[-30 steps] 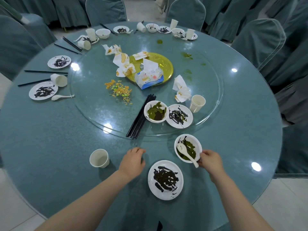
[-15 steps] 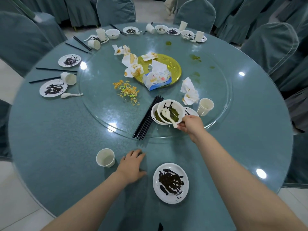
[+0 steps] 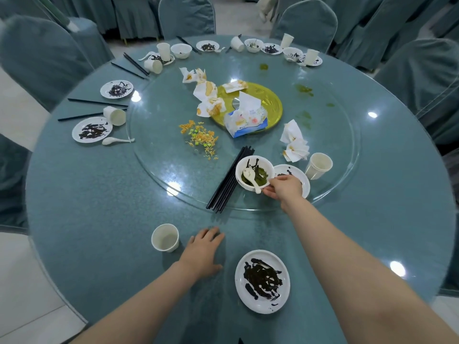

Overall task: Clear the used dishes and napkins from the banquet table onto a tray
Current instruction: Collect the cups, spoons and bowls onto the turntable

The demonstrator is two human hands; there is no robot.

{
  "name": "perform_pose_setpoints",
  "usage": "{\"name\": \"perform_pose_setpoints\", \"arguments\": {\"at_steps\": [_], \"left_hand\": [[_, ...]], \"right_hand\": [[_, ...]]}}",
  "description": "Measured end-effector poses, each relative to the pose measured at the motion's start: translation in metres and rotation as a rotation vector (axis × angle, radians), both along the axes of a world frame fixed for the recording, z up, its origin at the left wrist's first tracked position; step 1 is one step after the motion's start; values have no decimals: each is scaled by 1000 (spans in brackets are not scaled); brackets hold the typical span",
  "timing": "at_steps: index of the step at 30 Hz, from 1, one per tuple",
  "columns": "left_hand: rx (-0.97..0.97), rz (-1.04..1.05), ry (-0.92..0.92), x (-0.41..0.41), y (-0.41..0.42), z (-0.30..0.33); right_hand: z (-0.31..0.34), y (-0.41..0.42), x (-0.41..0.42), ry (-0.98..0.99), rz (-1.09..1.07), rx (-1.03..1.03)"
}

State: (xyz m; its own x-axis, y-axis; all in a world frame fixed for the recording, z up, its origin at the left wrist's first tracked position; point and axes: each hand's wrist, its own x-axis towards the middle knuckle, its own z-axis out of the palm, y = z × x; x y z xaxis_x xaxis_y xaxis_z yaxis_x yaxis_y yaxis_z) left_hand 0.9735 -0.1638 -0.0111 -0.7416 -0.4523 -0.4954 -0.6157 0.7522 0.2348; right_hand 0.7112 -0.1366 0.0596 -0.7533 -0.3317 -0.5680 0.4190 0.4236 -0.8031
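Note:
My right hand point(image 3: 283, 189) pinches the near rim of a white bowl point(image 3: 255, 167) with green residue and a white spoon point(image 3: 251, 178) in it. That bowl sits stacked on another bowl on the glass turntable point(image 3: 159, 175), beside a dirty plate point(image 3: 295, 173) and a bundle of black chopsticks point(image 3: 229, 180). My left hand point(image 3: 205, 252) rests flat on the table with fingers spread. A sauce-smeared plate point(image 3: 262, 281) lies near the front edge. A paper cup point(image 3: 165, 237) stands left of my left hand.
Crumpled napkins point(image 3: 295, 145), a cup point(image 3: 318, 165), a tissue pack point(image 3: 246, 117) on a gold dish point(image 3: 273, 105) and spilled noodles point(image 3: 200, 139) lie on the turntable. Dirty plates, cups, spoons and chopsticks ring the far and left edges. Covered chairs surround the table.
My right hand lifted the bowl with the spoon from the table's near side, carried it onto the turntable and set it into the other bowl. My left hand stayed flat.

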Motion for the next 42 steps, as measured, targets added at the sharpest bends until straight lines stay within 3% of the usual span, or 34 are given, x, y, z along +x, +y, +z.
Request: {"name": "perform_pose_setpoints", "arguments": {"at_steps": [3,11,20,28,42], "left_hand": [[4,4,-7,0,0,1],[-9,6,-15,0,4,1],[12,3,-27,-1,4,7],[25,6,-18,0,4,4],[41,-6,-26,0,2,7]], "right_hand": [[-3,6,1,117,46,91],[-3,9,20,653,420,266],[11,-10,25,864,793,604],[17,-20,27,910,886,700],[21,-35,23,768,845,689]]}}
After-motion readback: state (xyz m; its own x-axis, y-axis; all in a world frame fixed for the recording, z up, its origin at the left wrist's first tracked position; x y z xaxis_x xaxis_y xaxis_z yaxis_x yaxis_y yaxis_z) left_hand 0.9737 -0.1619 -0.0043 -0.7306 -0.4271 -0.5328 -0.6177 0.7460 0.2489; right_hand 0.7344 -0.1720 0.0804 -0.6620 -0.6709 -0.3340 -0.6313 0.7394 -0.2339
